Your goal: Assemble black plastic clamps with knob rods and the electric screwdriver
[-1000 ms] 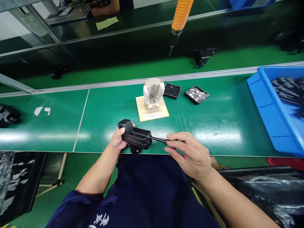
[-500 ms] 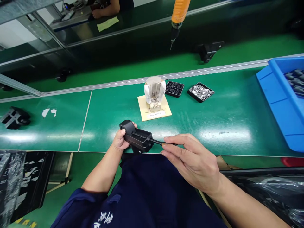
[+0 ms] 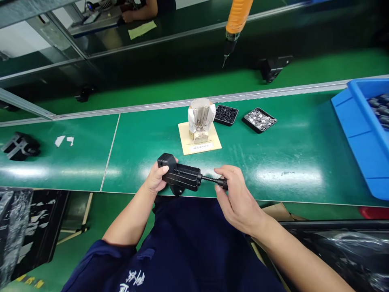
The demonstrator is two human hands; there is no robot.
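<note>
My left hand (image 3: 158,177) is wrapped round the rear end of a black plastic housing (image 3: 185,175) at the bench's front edge. A black threaded rod (image 3: 209,178) sticks out of the housing's right end. On the rod's outer end is a black knob-like end piece (image 3: 223,183), which my right hand (image 3: 238,196) pinches between thumb and fingers. Beyond the housing, a worn metal-and-white fixture (image 3: 201,119) stands upright on a cream base plate (image 3: 185,142) with a printed label.
Behind the fixture lie a tray of small black screws (image 3: 226,114) and a tray of silver washers (image 3: 259,119). An orange electric screwdriver (image 3: 238,18) hangs above. A blue bin (image 3: 355,134) with dark parts stands right; another black part (image 3: 20,147) lies left. A co-worker's arm (image 3: 141,14) shows beyond.
My right hand has shifted its grip to the rod's outer end, where the end piece now shows. The housing has turned slightly and sits a little further right in view.
</note>
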